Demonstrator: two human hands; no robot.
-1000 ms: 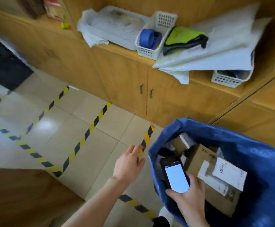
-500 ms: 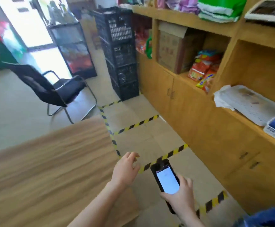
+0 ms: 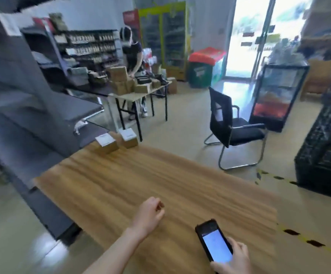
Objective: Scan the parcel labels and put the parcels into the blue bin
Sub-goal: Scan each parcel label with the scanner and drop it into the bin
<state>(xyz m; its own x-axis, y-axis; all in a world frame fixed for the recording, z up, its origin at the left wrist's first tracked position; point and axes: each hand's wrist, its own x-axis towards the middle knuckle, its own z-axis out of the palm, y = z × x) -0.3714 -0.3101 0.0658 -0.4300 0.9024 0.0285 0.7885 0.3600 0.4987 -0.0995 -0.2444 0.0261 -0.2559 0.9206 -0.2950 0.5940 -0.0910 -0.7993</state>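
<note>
Two small cardboard parcels with white labels, one [image 3: 107, 144] on the left and one [image 3: 128, 137] on the right, stand at the far end of the wooden table [image 3: 141, 186]. My right hand [image 3: 232, 260] grips a black handheld scanner [image 3: 214, 241] with its screen lit, low over the table's near right part. My left hand [image 3: 148, 213] hovers over the near middle of the table, fingers loosely curled, holding nothing. Both hands are far from the parcels. The blue bin is out of view.
A black office chair [image 3: 231, 127] stands right of the table. Black crates [image 3: 326, 155] are stacked at the far right. Grey shelving [image 3: 18, 115] runs along the left. A person [image 3: 133, 62] works at a far table [image 3: 141, 93] stacked with boxes.
The view has swung left from the blue bin and wooden cabinets to the table and shop floor. My left hand's fingers have curled in. The scanner stays in my right hand.
</note>
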